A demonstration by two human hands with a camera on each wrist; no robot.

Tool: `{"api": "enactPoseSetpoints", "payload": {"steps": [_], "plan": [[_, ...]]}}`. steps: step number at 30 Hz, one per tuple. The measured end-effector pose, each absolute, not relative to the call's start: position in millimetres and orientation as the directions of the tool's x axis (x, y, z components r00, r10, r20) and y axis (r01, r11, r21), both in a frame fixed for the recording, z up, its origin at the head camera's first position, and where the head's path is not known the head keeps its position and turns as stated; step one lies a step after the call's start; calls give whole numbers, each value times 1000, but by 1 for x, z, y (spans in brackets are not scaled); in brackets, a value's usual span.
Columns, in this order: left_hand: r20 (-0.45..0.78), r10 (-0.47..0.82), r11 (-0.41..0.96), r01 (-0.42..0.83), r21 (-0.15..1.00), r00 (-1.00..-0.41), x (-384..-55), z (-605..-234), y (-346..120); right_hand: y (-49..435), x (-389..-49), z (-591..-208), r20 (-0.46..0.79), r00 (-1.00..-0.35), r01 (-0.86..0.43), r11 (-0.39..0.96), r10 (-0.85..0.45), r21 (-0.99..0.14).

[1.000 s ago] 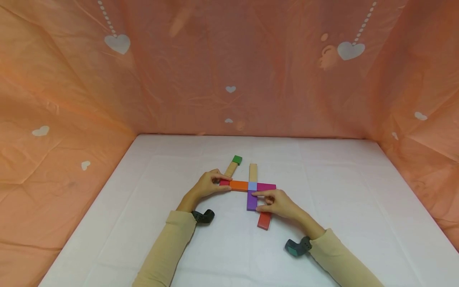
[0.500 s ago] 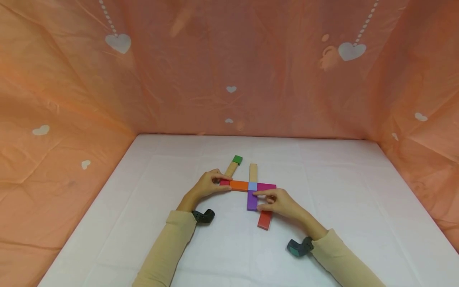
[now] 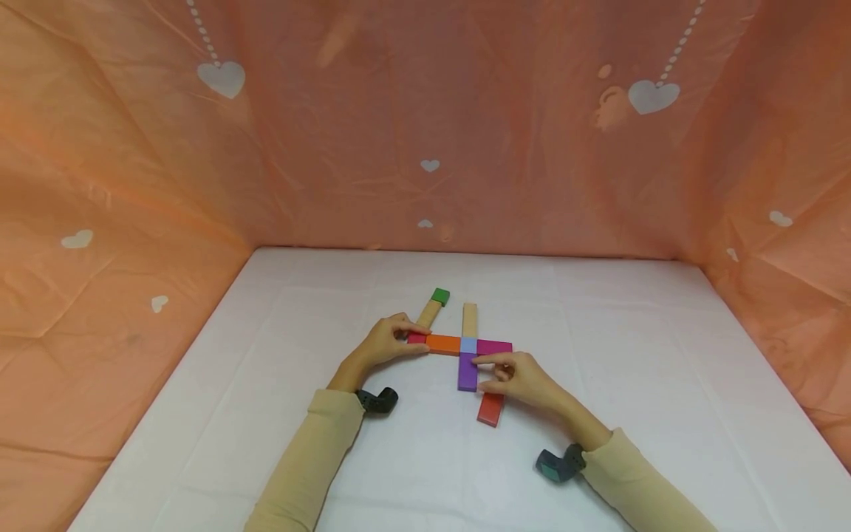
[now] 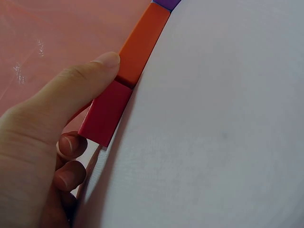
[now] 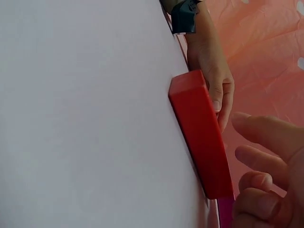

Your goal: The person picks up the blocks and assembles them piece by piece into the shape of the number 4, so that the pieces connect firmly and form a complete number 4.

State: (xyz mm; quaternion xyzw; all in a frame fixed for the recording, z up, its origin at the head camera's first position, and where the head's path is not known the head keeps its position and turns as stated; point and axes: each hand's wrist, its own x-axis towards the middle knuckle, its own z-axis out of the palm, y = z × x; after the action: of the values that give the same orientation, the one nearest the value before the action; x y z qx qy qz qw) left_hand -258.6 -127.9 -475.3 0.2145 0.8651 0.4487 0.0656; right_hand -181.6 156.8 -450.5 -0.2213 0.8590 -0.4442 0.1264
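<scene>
My left hand (image 3: 385,341) pinches a small crimson block (image 4: 105,113) between thumb and fingers. The thumb tip lies at its seam with an orange block (image 3: 443,344). A light blue block (image 3: 468,345) meets the orange one's other end, with a magenta block (image 3: 494,346) continuing the row. Towards me from the light blue piece lies a purple block (image 3: 467,372). At its right edge my right hand (image 3: 521,377) hovers, index finger and thumb spread and the other fingers loosely bent. Below this hand lies a slanted red block (image 5: 197,133), partly covered in the head view.
A plain wood block (image 3: 470,320) extends from the light blue piece towards the back. Another plain block (image 3: 428,315) slants from the crimson one, with a green block (image 3: 441,296) at its far end. White cloth (image 3: 279,458) covers the table; orange curtains (image 3: 425,111) surround it.
My right hand has drawn back slightly to the right from the purple block, its fingertips moving towards that block's edge. The left hand and the blocks have stayed in place.
</scene>
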Motion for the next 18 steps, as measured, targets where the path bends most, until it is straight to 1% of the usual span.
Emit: {"api": "enactPoseSetpoints", "payload": {"steps": [9,18], "plan": [[87,429,510,321,798,-899,-259,-476,-129,163,-175,-451,3,-862,-270,455,-506,-849],[74,427,514,309,800,-901,-259,-479,-127,174,-164,-452,0,-855,-280,463,-518,-841]]}}
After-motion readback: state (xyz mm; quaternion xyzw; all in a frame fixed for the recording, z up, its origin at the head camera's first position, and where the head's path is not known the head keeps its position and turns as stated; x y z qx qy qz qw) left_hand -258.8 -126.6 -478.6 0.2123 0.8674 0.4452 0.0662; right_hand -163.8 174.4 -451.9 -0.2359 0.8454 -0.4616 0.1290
